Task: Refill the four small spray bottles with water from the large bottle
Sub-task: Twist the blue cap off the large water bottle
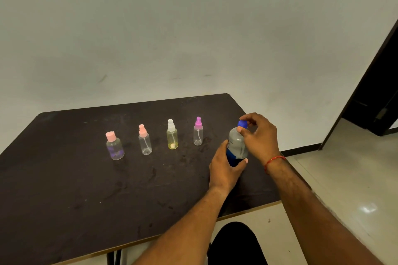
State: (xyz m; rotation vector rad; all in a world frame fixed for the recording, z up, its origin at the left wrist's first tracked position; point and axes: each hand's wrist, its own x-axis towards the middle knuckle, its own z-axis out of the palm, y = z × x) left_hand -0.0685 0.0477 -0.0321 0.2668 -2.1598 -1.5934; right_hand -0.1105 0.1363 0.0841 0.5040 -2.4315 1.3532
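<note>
left hand [224, 168] grips the lower body of the large bottle [237, 142] across its blue label; the print is too blurred to read. the bottle is near the right edge of the dark table [64, 178], long axis near vertical, neck up, base hidden. right hand [258, 135] pinches the blue cap [243, 123]. farther left, upright in a row: purple-top bottle [198, 133], white-top bottle [172, 137], pink-sprayer bottle [145, 144], pink flat-cap bottle [115, 146].

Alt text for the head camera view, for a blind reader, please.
The left hand grips a large bottle at a dark table while the right hand pinches its blue cap. Four small capped spray bottles stand in a row to its left.
</note>
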